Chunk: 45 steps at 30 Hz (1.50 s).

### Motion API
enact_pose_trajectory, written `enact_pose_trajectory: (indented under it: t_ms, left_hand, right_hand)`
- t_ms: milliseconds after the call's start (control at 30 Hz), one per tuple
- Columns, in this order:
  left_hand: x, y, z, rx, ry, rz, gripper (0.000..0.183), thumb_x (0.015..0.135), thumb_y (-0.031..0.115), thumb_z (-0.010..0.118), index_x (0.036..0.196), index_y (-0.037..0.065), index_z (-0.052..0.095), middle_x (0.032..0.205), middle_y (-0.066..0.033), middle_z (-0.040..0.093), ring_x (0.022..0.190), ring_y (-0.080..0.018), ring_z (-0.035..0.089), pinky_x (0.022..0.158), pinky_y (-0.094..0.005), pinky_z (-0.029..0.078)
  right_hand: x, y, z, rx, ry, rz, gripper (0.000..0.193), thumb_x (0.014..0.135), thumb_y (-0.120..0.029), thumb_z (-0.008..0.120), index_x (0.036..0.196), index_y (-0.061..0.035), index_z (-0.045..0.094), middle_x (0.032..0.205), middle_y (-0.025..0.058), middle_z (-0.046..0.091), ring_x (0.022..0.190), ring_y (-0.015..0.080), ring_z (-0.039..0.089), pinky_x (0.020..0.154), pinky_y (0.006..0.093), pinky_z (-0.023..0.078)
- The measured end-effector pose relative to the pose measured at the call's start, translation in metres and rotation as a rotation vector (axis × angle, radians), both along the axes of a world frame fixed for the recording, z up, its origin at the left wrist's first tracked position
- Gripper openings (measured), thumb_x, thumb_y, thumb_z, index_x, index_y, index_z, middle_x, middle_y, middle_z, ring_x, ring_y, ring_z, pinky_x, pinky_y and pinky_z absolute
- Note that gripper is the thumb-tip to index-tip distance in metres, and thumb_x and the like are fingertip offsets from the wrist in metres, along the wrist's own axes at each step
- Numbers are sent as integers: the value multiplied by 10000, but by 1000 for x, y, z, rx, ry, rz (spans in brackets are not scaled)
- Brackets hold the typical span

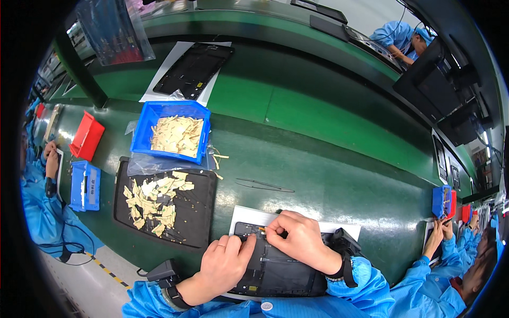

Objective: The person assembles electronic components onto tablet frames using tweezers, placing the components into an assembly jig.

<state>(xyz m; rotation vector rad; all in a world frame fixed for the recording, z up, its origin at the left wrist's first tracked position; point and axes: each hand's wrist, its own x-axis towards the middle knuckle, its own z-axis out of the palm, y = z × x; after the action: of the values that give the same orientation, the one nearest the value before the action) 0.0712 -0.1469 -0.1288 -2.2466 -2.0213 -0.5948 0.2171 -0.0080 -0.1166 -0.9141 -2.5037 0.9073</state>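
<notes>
A black tablet-like panel lies on a white sheet in front of me. My right hand is closed in a pinch at the panel's upper left, on a small orange-yellow strip. Beside it, my left hand rests on the panel's left part, its index fingertip pressed down close to the strip. The other left fingers are bent, and no held thing shows in them. Past the panel's far edge, tweezers lie on the green bench.
Left of the panel, a black tray holds cream paper-like pieces. Behind it stands a blue bin of similar pieces. A red bin and another blue bin stand farther left. Another black panel lies beyond. Co-workers sit on both sides.
</notes>
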Motion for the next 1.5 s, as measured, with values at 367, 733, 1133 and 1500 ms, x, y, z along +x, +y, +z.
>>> enact_pose_trajectory:
  t_ms: [367,733,1133,1500]
  left_hand:
    - [0,0,-3,1,-7,-2,373,737,137,573,1085,43,671,740,-35,409,677,-184,501,556,-278,409]
    - [4,3,-1,-25,10,16,411,735,143,563,1122,49,665,740,-39,404,667,-179,505,531,-280,397]
    - [8,5,1,-86,23,56,398,761,158,552,1139,70,645,749,-40,415,667,-183,514,534,-292,404]
    - [8,9,5,-117,94,45,399,763,159,558,1147,78,626,764,-34,424,686,-179,523,544,-286,421]
  right_hand:
    - [0,-1,-1,28,5,4,79,715,-114,718,712,-89,643,658,19,597,605,194,618,524,314,492]
    - [1,-2,-5,207,67,46,140,722,-109,727,684,-92,593,662,17,569,602,194,602,504,319,482]
    - [2,-3,-5,244,48,73,145,738,-135,719,698,-94,586,697,17,570,658,190,612,539,319,501]
    - [2,-5,-1,286,-24,-18,142,765,-149,705,800,-86,584,774,33,571,700,212,625,565,335,504]
